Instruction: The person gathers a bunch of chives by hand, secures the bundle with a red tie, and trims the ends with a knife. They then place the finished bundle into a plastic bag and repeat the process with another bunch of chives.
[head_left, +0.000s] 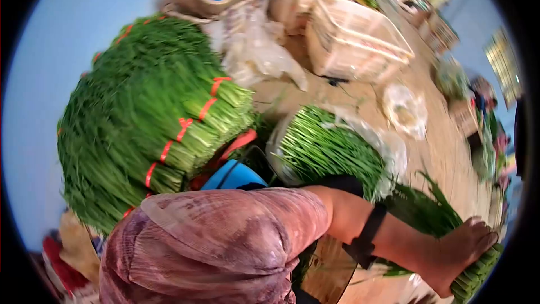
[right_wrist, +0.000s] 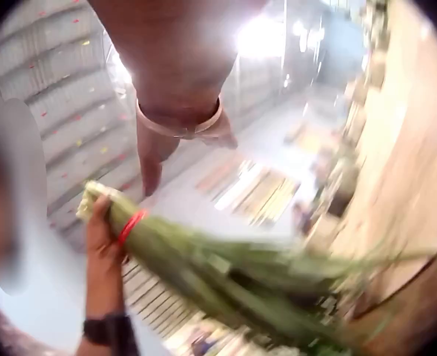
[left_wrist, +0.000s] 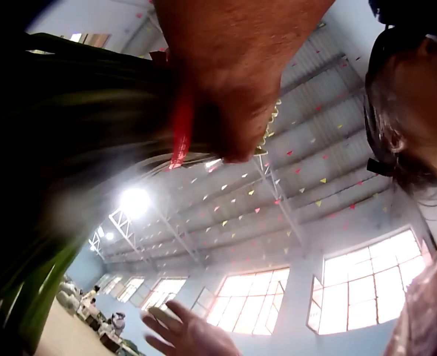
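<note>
My left hand (head_left: 464,247) grips a bunch of garlic chives (head_left: 478,276) at the right edge of the head view, near its cut ends. The right wrist view shows the bunch (right_wrist: 196,259) tied with a red band (right_wrist: 131,226), its long leaves trailing off to the lower right and blurred. In that view my right hand (right_wrist: 177,81) is above and apart from the bunch, with a pale band (right_wrist: 181,132) around it. The left wrist view catches the same right hand (left_wrist: 185,334) with fingers spread, holding nothing. It is outside the head view.
A large pile of red-tied chive bunches (head_left: 140,107) stands at the left. Beside it, cut chives (head_left: 332,149) lie in clear plastic. Behind are a white plastic crate (head_left: 360,42) and a plastic bag (head_left: 256,50). Loose leaves (head_left: 422,205) spread near my left forearm.
</note>
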`<state>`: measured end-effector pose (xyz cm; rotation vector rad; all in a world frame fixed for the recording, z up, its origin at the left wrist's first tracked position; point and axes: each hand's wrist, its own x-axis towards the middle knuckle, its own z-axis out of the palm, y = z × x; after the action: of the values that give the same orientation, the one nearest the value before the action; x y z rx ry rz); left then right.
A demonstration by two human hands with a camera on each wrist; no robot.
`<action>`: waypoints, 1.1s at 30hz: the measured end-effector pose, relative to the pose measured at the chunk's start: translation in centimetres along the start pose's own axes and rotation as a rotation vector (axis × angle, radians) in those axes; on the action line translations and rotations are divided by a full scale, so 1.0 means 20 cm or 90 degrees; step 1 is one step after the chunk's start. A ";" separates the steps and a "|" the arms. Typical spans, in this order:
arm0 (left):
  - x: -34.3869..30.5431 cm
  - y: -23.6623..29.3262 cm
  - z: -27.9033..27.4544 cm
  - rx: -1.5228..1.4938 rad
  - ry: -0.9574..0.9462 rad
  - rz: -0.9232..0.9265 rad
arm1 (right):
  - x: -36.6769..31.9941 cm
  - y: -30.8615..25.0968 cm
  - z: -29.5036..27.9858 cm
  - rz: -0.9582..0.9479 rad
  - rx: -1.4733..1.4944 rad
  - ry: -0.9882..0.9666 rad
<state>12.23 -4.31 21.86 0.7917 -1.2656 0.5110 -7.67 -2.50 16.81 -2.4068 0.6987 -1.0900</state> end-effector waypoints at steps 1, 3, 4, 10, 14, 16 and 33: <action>0.05 0.01 -0.09 -0.015 -0.127 -0.103 | 0.18 0.03 0.16 -0.255 0.017 -0.070; 0.11 0.10 -0.26 0.071 0.181 -0.028 | 0.30 -0.10 0.41 -0.233 0.090 -0.005; 0.13 0.10 -0.33 0.092 0.186 -0.015 | 0.32 -0.18 0.52 -0.211 0.131 0.035; 0.32 -0.05 -0.83 -0.144 -0.409 -0.149 | 0.42 -0.38 0.80 -0.204 0.275 0.181; 0.20 -0.18 -1.34 0.011 -0.405 -0.093 | 0.51 -0.59 0.75 -0.142 0.473 0.146; 0.02 -0.20 -1.44 -0.019 -0.451 -0.136 | 0.56 -0.71 0.77 -0.137 0.482 0.122; -0.12 1.03 -3.01 0.409 0.641 -0.207 | 0.72 -1.10 1.34 -0.081 0.428 -0.338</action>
<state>35.08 55.08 18.58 1.0418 -0.0164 0.9085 27.38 10.53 20.58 -2.0083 -0.0133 -0.5470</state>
